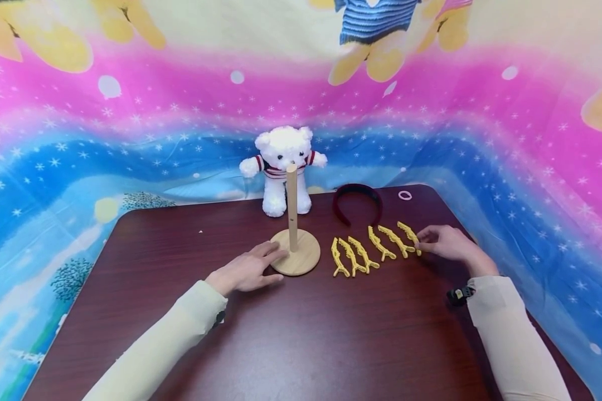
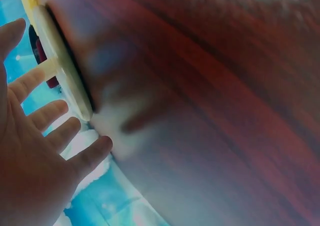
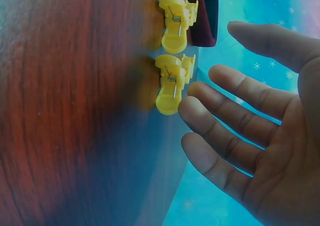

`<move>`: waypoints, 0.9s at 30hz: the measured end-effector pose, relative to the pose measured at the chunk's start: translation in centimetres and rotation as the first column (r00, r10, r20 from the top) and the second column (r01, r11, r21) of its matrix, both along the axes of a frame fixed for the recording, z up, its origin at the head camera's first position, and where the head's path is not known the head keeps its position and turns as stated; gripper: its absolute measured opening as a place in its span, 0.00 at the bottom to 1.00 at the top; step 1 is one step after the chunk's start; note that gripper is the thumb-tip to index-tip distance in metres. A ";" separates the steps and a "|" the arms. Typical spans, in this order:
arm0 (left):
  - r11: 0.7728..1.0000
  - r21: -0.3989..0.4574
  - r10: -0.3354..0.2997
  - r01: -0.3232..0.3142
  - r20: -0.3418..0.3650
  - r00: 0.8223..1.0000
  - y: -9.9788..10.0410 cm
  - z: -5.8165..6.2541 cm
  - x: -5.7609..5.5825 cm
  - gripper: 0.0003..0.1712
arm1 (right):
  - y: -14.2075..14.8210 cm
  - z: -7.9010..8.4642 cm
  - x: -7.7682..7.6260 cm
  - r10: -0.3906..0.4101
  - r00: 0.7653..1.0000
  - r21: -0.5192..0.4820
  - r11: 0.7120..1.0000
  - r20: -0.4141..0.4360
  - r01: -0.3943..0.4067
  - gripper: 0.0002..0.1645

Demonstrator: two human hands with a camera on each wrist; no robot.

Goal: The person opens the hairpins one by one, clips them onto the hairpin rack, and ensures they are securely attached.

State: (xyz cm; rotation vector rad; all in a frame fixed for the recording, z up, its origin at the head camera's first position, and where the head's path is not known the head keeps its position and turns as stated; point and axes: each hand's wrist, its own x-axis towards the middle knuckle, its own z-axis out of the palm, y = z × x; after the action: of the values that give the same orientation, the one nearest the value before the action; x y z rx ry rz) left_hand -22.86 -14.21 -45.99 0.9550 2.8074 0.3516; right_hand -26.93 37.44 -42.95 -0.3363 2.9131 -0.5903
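A round wooden stand (image 1: 303, 262) with an upright post (image 1: 293, 211) is near the table's middle. Over the left part of its base lie the spread fingers of my left hand (image 1: 246, 271); in the left wrist view, one fingertip of that hand (image 2: 37, 131) meets the base's edge (image 2: 67, 68). Several yellow alligator hair clips (image 1: 376, 243) form a row right of the stand. Beside the rightmost clip (image 1: 408, 234) is my right hand (image 1: 448, 243), fingertips right at it. The right wrist view shows this hand (image 3: 265, 131) with loosely extended fingers near a clip (image 3: 169, 88), nothing gripped.
A white teddy bear (image 1: 283, 146) in a striped top stands behind the post. Behind the clips lies a dark red headband (image 1: 337, 209), with a small pale pink hair tie (image 1: 400, 194) farther right. A printed cloth (image 1: 190, 150) hangs around the brown table (image 1: 311, 340).
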 end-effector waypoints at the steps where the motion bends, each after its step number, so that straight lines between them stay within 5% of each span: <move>1: 1.000 0.001 -0.004 0.004 0.002 1.000 0.1 -0.1 0.0 0.39 | 0.0 -0.1 0.0 0.001 1.000 -0.001 1.000 0.002 -0.001 0.25; 15: 1.000 -0.013 -0.011 0.012 0.048 0.999 0.9 -0.5 0.2 0.37 | 0.3 -1.2 0.0 -0.009 1.000 0.011 1.000 -0.025 0.010 0.22; 27: 1.000 -0.005 -0.017 0.018 0.056 0.998 0.9 -0.6 0.1 0.37 | 0.3 -1.6 -0.3 -0.096 0.994 0.056 0.994 0.042 0.094 0.28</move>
State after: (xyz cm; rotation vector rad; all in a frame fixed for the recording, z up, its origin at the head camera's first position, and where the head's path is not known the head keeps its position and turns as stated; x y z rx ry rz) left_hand -22.71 -13.27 -46.56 0.9530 2.7467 0.3624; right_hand -27.19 37.77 -44.54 -0.1764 2.9082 -0.5243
